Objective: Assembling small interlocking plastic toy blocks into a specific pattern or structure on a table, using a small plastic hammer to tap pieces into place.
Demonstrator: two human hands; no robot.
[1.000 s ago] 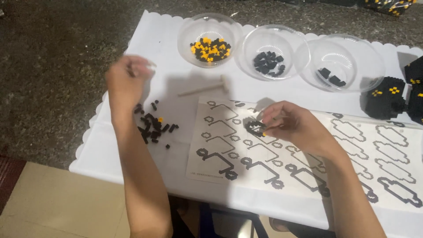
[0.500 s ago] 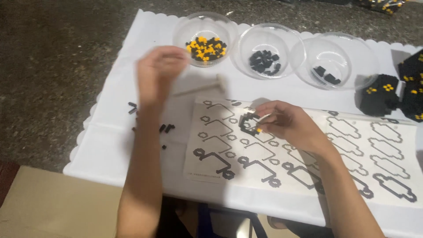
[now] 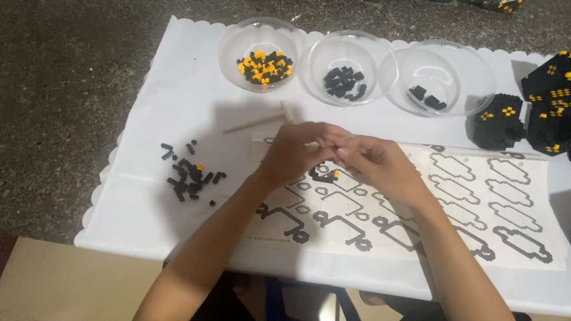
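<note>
A white scallop-edged table cover [image 3: 148, 89] lies over a dark speckled floor, and on it a printed instruction sheet [image 3: 452, 208] of outlined block shapes serves as the centre of the work. Above the sheet's upper left part, the left hand [image 3: 291, 156] and the right hand [image 3: 375, 163] meet, fingertips pinched close together around a small black-and-yellow brick assembly [image 3: 326, 173] that rests just over the paper; how tightly each hand grips it cannot be told, as the fingers hide most of it. Left of the sheet, a loose scatter of small black bricks [image 3: 189, 176] lies on the cover. Just beyond the sheet's top left corner lies a small wooden mallet [image 3: 262, 120]. Farther beyond the sheet stand three clear plastic bowls in a row: the left bowl [image 3: 238, 44] holds black and yellow pieces, the middle bowl [image 3: 324, 50] black ones, the right bowl [image 3: 470, 71] a few black ones. Past the sheet's upper right corner stands a built black block model [image 3: 496, 122] with yellow dots.
</note>
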